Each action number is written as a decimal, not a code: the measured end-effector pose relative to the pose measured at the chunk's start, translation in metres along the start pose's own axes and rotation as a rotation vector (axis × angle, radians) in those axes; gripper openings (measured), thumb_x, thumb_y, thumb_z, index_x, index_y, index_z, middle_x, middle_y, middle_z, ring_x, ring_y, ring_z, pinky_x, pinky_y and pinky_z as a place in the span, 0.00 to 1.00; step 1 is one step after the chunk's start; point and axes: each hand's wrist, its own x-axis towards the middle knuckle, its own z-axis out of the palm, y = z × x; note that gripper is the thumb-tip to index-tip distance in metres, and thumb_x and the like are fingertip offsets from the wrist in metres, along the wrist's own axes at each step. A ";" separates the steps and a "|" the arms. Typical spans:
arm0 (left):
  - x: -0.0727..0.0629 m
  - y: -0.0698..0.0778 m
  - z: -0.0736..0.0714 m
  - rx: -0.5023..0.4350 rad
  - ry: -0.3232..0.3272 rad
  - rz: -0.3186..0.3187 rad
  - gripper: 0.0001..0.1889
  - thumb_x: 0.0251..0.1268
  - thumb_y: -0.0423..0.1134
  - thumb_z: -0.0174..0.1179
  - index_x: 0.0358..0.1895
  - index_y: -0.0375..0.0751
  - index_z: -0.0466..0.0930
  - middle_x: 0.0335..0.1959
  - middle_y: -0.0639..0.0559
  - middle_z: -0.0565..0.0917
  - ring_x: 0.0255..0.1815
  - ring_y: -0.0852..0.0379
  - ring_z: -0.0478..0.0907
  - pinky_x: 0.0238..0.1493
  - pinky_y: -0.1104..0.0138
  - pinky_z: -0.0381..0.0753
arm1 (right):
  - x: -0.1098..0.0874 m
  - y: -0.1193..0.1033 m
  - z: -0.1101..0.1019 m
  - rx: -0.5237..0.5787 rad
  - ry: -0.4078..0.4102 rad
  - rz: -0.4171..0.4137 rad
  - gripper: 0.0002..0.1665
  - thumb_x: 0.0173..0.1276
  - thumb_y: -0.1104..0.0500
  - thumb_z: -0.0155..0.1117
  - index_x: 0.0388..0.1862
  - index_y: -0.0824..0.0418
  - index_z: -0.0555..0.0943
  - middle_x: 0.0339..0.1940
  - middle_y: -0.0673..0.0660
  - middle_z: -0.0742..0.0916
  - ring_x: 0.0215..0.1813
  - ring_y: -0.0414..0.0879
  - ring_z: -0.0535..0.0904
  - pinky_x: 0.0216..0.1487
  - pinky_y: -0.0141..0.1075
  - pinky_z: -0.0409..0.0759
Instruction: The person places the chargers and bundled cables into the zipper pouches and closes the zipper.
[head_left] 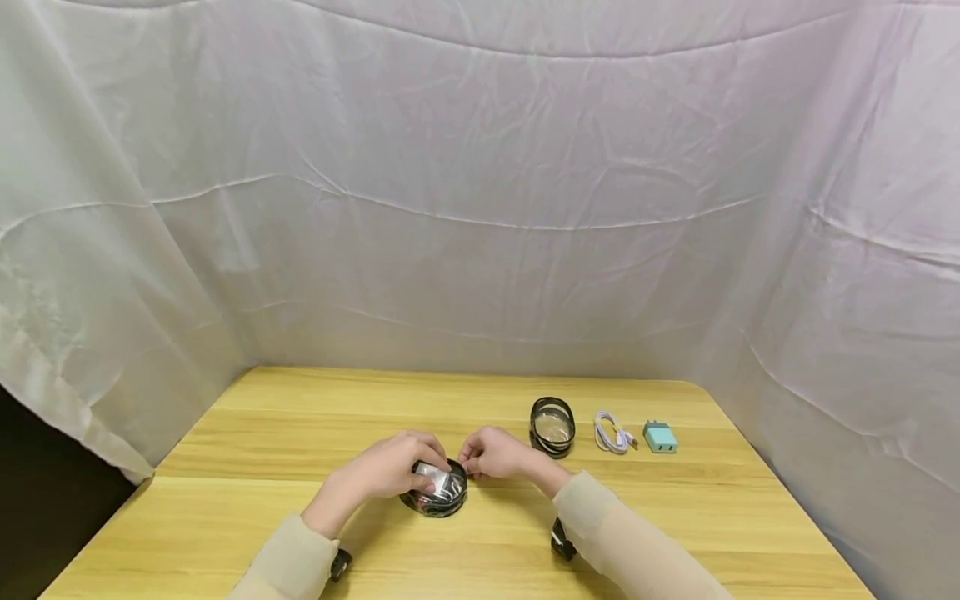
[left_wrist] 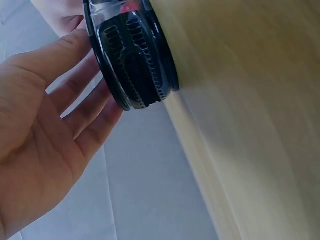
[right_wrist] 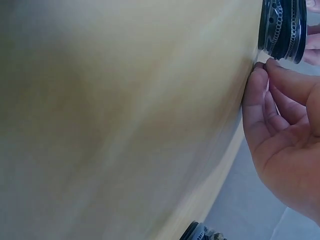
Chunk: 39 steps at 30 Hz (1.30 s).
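Observation:
A small rounded zip case [head_left: 442,500] with black rims and clear plastic stands on the wooden table, low in the head view. My left hand [head_left: 393,468] grips its top from the left, with the thumb at the rim in the left wrist view. A black zipper [left_wrist: 140,65] runs round the case's side wall. From the right, my right hand [head_left: 501,454] reaches the case's far right edge. In the right wrist view its thumb and forefinger pinch a small dark zipper pull [right_wrist: 259,65], mostly hidden by the fingertips. Something white shows through the clear top.
Right of my hands stands a second clear case [head_left: 553,428] with black rims. Beyond it lie a coiled pale cable [head_left: 613,435] with a yellow tie and a teal two-port charger plug [head_left: 661,437]. Grey cloth [head_left: 480,275] hangs behind the table [head_left: 360,400] and at both sides.

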 end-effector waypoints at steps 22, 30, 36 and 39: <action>0.000 -0.001 0.004 -0.022 -0.001 -0.072 0.11 0.59 0.40 0.76 0.45 0.50 0.93 0.49 0.61 0.87 0.51 0.55 0.84 0.52 0.54 0.85 | -0.003 0.003 0.000 0.001 -0.009 -0.012 0.05 0.70 0.70 0.68 0.34 0.64 0.85 0.26 0.51 0.86 0.28 0.40 0.81 0.31 0.30 0.83; 0.000 -0.002 0.005 -0.014 0.002 -0.068 0.11 0.58 0.39 0.77 0.45 0.50 0.93 0.48 0.61 0.87 0.51 0.54 0.84 0.51 0.55 0.85 | -0.007 0.002 -0.001 -0.019 -0.024 -0.016 0.04 0.70 0.71 0.67 0.35 0.66 0.85 0.26 0.51 0.86 0.28 0.39 0.80 0.31 0.29 0.82; 0.000 -0.002 0.005 -0.011 0.004 -0.065 0.11 0.58 0.39 0.77 0.45 0.51 0.93 0.48 0.61 0.87 0.50 0.55 0.84 0.51 0.56 0.85 | -0.010 0.001 -0.003 -0.026 -0.034 -0.022 0.03 0.69 0.70 0.69 0.34 0.66 0.85 0.25 0.51 0.85 0.27 0.39 0.79 0.30 0.28 0.80; 0.000 -0.002 0.005 -0.011 0.006 -0.063 0.11 0.58 0.39 0.76 0.45 0.50 0.93 0.48 0.61 0.87 0.50 0.55 0.84 0.51 0.56 0.85 | -0.011 0.002 -0.004 -0.021 -0.039 -0.023 0.05 0.69 0.70 0.70 0.33 0.64 0.85 0.25 0.51 0.85 0.27 0.39 0.79 0.30 0.28 0.80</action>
